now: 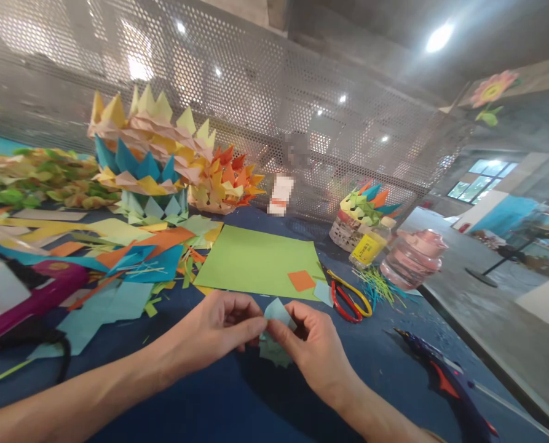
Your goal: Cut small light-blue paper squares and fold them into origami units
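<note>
Between my two hands is a small light blue paper piece [278, 312], pinched from both sides near the front of the dark blue table. My left hand [230, 323] grips its left edge with thumb and fingers. On the right edge, the thumb and fingers of my right hand [304, 332] are closed. A pale green paper piece [275, 352] shows just beneath; whether it is joined to the blue one I cannot tell. Behind my hands lies a green sheet [260, 261] with an orange square [301, 281] on it, and a light blue square [323, 293] at its corner.
Red and yellow scissors [351, 298] lie right of the sheet. A glue gun [449, 375] is at the right, a magenta tool [34, 301] at the left. Paper scraps [136, 264], folded-paper crowns [149, 154], a yellow-labelled bottle [369, 246] and a pink bottle [412, 258] stand farther back.
</note>
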`<state>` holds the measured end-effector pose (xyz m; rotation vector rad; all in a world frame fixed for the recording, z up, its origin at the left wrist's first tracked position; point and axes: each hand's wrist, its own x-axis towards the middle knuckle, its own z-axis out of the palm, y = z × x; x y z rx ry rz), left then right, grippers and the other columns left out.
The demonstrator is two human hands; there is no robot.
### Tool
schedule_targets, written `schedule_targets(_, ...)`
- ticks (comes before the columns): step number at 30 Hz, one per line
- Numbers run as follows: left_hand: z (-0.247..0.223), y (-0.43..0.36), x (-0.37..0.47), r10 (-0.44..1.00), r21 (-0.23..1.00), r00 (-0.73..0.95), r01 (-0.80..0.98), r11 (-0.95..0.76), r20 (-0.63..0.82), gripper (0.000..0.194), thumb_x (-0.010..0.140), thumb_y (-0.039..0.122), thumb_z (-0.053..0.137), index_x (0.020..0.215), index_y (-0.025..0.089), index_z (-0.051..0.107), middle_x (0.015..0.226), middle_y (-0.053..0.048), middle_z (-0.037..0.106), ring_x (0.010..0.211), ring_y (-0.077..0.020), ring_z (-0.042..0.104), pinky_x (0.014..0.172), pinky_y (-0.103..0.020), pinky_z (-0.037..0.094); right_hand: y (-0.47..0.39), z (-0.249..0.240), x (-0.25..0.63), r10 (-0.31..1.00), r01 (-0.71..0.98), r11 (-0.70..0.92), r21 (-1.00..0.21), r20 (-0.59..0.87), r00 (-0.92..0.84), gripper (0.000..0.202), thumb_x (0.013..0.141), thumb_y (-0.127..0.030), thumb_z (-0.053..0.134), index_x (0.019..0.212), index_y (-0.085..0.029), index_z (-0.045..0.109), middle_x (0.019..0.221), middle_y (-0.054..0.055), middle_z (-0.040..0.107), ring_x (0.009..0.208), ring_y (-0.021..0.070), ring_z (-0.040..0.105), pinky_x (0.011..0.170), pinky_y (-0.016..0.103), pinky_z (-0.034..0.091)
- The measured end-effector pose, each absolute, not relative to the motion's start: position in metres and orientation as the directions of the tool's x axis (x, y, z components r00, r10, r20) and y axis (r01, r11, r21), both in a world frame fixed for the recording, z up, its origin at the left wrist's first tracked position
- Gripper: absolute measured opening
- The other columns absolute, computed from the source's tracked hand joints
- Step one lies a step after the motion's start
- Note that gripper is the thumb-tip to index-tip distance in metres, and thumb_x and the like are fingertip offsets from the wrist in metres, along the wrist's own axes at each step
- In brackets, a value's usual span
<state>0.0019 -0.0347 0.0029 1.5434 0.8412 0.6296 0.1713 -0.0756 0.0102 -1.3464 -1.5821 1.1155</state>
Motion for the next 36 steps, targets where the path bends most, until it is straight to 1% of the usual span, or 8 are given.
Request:
schedule_targets(4,0.007,-0.035,0.001,0.821,0.985,0.571,0.128,-0.115,0.021,0.029,0.075,0.043,0.052,0.067,0.015,0.059,0.058,0.001,0.056,0.056,-0.011,0.05,0.054,-0.021,0.039,-0.077,0.009,0.171,0.986,0.385,0.096,-0.918,0.034,-0.165,0.03,0.076,-0.043,0.057,0.069,-0.014,0.056,0.057,-0.003,0.043,0.051,0.0071,0.034,0.047,0.019,0.03)
schedule_targets(7,0.007,-0.037,0.002,0.823,0.974,0.566,0.156,-0.166,0.05,0.028,0.078,0.04,0.049,0.065,0.016,0.055,0.056,0.002,0.051,0.055,-0.0108,0.048,0.054,-0.021,0.036,-0.079,0.009,0.17,0.985,0.431,0.11,-0.896,0.04,-0.169,0.028,0.078,-0.041,0.056,0.068,-0.014,0.055,0.057,-0.004,0.041,0.052,0.0071,0.033,0.047,0.02,0.029)
schedule_targets(11,0.009,-0.042,0.004,0.847,0.93,0.526,0.266,-0.253,0.08,0.029,0.081,0.038,0.042,0.062,0.018,0.048,0.054,0.003,0.046,0.054,-0.0101,0.043,0.052,-0.021,0.033,-0.079,0.01,0.168,0.982,0.428,0.127,-0.895,0.054,-0.179,0.028,0.077,-0.039,0.057,0.064,-0.015,0.052,0.055,-0.004,0.038,0.05,0.0065,0.031,0.045,0.019,0.027)
schedule_targets(15,0.008,-0.043,0.004,0.849,0.904,0.516,0.3,-0.304,0.114,0.03,0.083,0.039,0.039,0.061,0.019,0.044,0.054,0.004,0.043,0.053,-0.0099,0.039,0.052,-0.021,0.031,-0.08,0.012,0.167,0.98,0.393,0.141,-0.909,0.072,-0.186,0.025,0.077,-0.035,0.058,0.065,-0.015,0.053,0.055,-0.004,0.04,0.05,0.0064,0.032,0.046,0.019,0.028)
schedule_targets(21,0.0,-0.041,0.004,0.794,0.933,0.604,0.242,-0.265,0.068,0.031,0.082,0.041,0.041,0.064,0.017,0.05,0.059,0.003,0.048,0.058,-0.0105,0.046,0.053,-0.02,0.034,-0.077,0.01,0.169,0.987,0.327,0.099,-0.94,0.052,-0.149,0.026,0.078,-0.038,0.056,0.07,-0.013,0.053,0.061,-0.002,0.046,0.054,0.0077,0.038,0.05,0.02,0.033)
schedule_targets(25,0.002,-0.043,0.004,0.765,0.936,0.643,0.261,-0.238,0.015,0.023,0.079,0.032,0.047,0.064,0.016,0.056,0.061,0.002,0.055,0.061,-0.0108,0.051,0.057,-0.02,0.038,-0.076,0.011,0.168,0.99,0.295,0.079,-0.952,0.041,-0.131,0.026,0.078,-0.037,0.057,0.069,-0.013,0.051,0.059,-0.003,0.045,0.054,0.0072,0.037,0.049,0.019,0.032)
schedule_targets(29,0.009,-0.044,0.003,0.754,0.95,0.656,0.256,-0.177,-0.036,0.02,0.075,0.026,0.051,0.062,0.015,0.06,0.059,0.001,0.059,0.058,-0.0107,0.052,0.054,-0.02,0.037,-0.077,0.012,0.167,0.984,0.289,0.082,-0.954,0.032,-0.173,0.025,0.078,-0.036,0.056,0.069,-0.013,0.051,0.06,-0.002,0.046,0.054,0.0074,0.039,0.05,0.019,0.033)
schedule_targets(36,0.008,-0.042,0.005,0.814,0.957,0.581,0.224,-0.185,0.021,0.021,0.074,0.029,0.052,0.063,0.016,0.062,0.061,0.001,0.06,0.059,-0.0119,0.052,0.057,-0.021,0.038,-0.075,0.013,0.169,0.979,0.23,0.104,-0.967,0.059,-0.196,0.023,0.081,-0.034,0.054,0.071,-0.013,0.052,0.062,-0.002,0.049,0.055,0.0071,0.041,0.051,0.019,0.036)
